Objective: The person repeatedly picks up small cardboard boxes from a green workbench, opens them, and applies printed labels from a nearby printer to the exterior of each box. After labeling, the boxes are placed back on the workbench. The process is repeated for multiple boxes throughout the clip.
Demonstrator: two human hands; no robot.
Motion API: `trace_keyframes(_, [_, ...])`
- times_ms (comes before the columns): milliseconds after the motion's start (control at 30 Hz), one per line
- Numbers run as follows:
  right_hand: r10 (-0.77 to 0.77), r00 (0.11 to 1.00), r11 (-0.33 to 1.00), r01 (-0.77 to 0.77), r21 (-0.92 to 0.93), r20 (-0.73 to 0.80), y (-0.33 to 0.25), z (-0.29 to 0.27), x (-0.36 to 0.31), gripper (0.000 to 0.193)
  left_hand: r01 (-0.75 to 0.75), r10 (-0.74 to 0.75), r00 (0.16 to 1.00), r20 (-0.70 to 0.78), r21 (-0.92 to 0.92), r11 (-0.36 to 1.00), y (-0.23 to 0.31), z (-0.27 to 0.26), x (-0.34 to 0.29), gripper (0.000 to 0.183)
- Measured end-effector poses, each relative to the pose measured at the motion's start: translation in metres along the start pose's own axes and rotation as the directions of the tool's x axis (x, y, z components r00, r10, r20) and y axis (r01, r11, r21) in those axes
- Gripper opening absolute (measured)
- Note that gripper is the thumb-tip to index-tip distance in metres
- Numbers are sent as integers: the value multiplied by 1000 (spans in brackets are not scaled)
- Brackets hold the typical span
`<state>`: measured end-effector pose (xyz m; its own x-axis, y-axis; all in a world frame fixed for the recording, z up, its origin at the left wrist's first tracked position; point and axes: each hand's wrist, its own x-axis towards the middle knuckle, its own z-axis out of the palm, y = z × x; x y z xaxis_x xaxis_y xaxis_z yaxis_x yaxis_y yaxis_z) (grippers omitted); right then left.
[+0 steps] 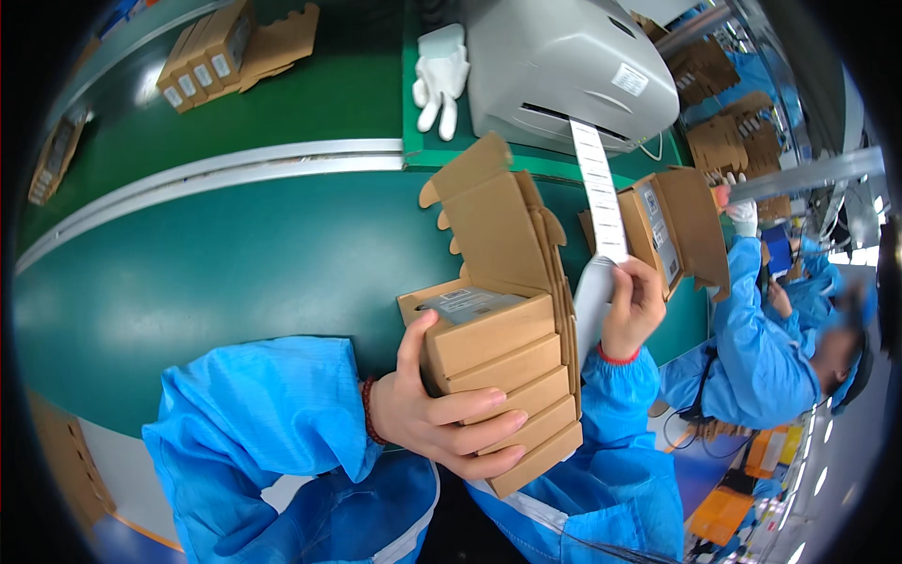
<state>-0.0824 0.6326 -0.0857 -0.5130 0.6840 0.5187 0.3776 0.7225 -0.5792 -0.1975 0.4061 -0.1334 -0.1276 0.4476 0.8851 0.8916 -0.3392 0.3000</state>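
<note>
My left hand [451,414] is wrapped round a stack of several small brown cardboard boxes [512,371], tilted against my body. The top box has its lid [489,221] raised, and a grey packet with a printed label [470,303] lies inside. Between the thumb and fingers of my right hand [634,305] is a strip of white labels [601,197]. That strip runs out of the slot of a grey label printer [564,66], and its lower end curls down behind the open lids.
A white glove [440,80] lies left of the printer. Another open carton [648,221] stands beyond my right hand. Several boxes [202,61] sit on the green surface past a metal rail [216,169]. At right, a co-worker in blue [761,338] is near the table.
</note>
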Motion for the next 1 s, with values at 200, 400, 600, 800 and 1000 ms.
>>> trace_keyframes(200, [-343,939,936,344,68,-25,-89,-32,9,12,-14,14,999,-33,16,1000,3,6,-3,23])
trace_keyframes(400, [-132,733,978,-13,207,668,-146,-10,12,9,-23,24,999,-33,44,999,2,4,-4,23])
trace_keyframes(600, [-122,807,992,118,46,578,-153,-4,1,12,-42,44,998,-33,61,997,1,6,-5,22])
trace_keyframes(800, [-160,808,982,187,10,568,-154,-3,-1,13,-28,30,999,-33,64,998,4,8,-8,23])
trace_keyframes(1000, [-223,803,966,259,13,553,-152,-1,-2,13,-16,18,999,-48,54,998,3,7,-7,23])
